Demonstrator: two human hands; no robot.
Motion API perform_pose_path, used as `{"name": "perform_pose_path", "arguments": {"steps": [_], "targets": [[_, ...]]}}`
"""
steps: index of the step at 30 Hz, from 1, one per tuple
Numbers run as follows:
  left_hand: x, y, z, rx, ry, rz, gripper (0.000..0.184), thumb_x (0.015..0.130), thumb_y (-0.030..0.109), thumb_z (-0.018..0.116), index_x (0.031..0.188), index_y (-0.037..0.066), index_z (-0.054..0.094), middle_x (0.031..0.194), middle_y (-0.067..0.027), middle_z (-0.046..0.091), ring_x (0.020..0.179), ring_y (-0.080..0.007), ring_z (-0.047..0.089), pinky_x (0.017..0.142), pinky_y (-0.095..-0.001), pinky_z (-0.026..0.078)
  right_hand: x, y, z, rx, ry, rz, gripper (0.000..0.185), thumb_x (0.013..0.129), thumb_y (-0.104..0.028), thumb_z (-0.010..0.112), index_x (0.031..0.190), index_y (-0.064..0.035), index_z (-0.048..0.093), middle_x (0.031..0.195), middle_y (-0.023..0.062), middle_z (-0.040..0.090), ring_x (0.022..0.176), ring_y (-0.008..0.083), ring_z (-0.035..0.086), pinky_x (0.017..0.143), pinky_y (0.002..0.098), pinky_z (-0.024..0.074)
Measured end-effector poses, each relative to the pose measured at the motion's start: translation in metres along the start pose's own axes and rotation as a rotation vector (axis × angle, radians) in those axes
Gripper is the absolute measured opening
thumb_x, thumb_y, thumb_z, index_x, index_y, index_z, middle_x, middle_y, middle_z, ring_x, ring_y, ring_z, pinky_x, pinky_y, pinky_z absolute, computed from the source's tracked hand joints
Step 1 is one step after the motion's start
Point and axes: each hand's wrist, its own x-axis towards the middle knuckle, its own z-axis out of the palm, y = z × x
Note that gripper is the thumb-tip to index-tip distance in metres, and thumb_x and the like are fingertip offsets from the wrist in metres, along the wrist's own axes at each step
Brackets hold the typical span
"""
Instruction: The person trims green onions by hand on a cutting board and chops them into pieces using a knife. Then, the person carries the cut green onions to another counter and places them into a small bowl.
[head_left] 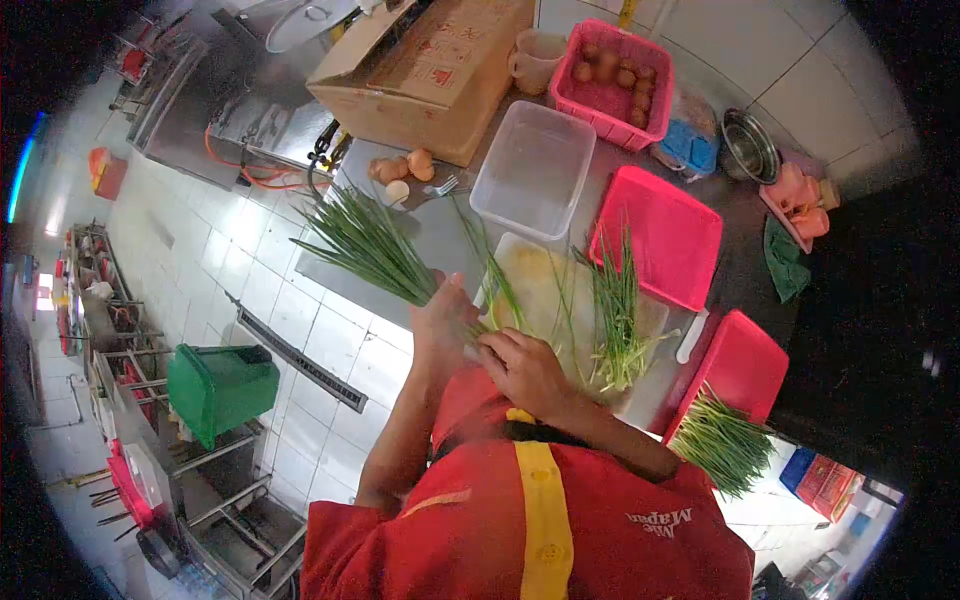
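Observation:
A bunch of long green onions (365, 243) is gripped in my left hand (440, 322), its green tops pointing to the upper left. My right hand (525, 368) has its fingers closed at the lower, pale end of the bunch, close beside my left hand. Beyond my hands a pale cutting board (540, 272) lies on the metal counter, with loose green onion stalks (620, 320) on its right part. A few thin stalks lie across the board's left side. Just right of the board is a knife with a white handle (691, 338).
Behind the board are a clear plastic container (533, 170), a pink lid (660, 238), a pink egg basket (612, 85) and a cardboard box (430, 80). Eggshells (400, 168) and a fork (441, 187) lie at left. A red tray (745, 365) with more green onions (722, 445) stands at right.

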Motion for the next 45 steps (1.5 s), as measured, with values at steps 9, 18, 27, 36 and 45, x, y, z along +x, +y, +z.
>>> {"name": "perform_pose_path", "arguments": {"steps": [9, 18, 27, 36, 45], "targets": [[0.001, 0.001, -0.007, -0.042, 0.015, -0.002, 0.021, 0.082, 0.011, 0.065, 0.077, 0.014, 0.045, 0.058, 0.0036, 0.038, 0.046, -0.01, 0.036, 0.046, -0.0267, 0.033, 0.005, -0.003, -0.006, 0.175, 0.01, 0.111, 0.016, 0.084, -0.013, 0.058, 0.093, 0.0009, 0.059, 0.082, 0.0166, 0.062, 0.071, 0.0308, 0.062, 0.063, 0.0376, 0.0494], [0.012, 0.024, -0.038, -0.09, 0.009, 0.128, 0.022, 0.082, 0.009, 0.064, 0.074, 0.014, 0.044, 0.057, 0.004, 0.032, 0.045, -0.0092, 0.033, 0.045, -0.0259, 0.028, -0.004, 0.13, 0.016, -0.021, 0.057, 0.372, 0.019, 0.078, -0.016, 0.065, 0.076, 0.0016, 0.06, 0.072, 0.0188, 0.062, 0.063, 0.0299, 0.061, 0.059, 0.0395, 0.0469], [0.006, 0.01, -0.027, -0.077, 0.0, 0.011, 0.021, 0.082, 0.011, 0.064, 0.078, 0.014, 0.044, 0.059, 0.0045, 0.032, 0.048, -0.0086, 0.033, 0.045, -0.0257, 0.029, -0.01, 0.133, 0.03, -0.087, -0.082, 0.377, 0.015, 0.076, -0.014, 0.059, 0.076, 0.0001, 0.056, 0.073, 0.0229, 0.058, 0.072, 0.0408, 0.056, 0.064, 0.0478, 0.0437], [0.013, -0.002, -0.035, -0.032, -0.1, -0.036, 0.019, 0.086, 0.016, 0.061, 0.078, 0.015, 0.044, 0.057, 0.0051, 0.033, 0.046, -0.0093, 0.034, 0.048, -0.026, 0.033, -0.009, 0.137, 0.038, -0.228, 0.045, 0.327, 0.013, 0.078, -0.012, 0.054, 0.082, 0.0005, 0.057, 0.076, 0.022, 0.058, 0.076, 0.0402, 0.057, 0.068, 0.0474, 0.0448], [0.009, 0.001, -0.031, -0.049, -0.064, -0.061, 0.021, 0.09, 0.027, 0.059, 0.08, 0.013, 0.047, 0.063, 0.0021, 0.041, 0.054, -0.0136, 0.044, 0.052, -0.0306, 0.04, -0.002, 0.095, 0.01, -0.069, 0.128, 0.389, 0.008, 0.078, -0.007, 0.057, 0.082, -0.0007, 0.056, 0.079, 0.0192, 0.062, 0.074, 0.0332, 0.063, 0.065, 0.0413, 0.0485]]}}
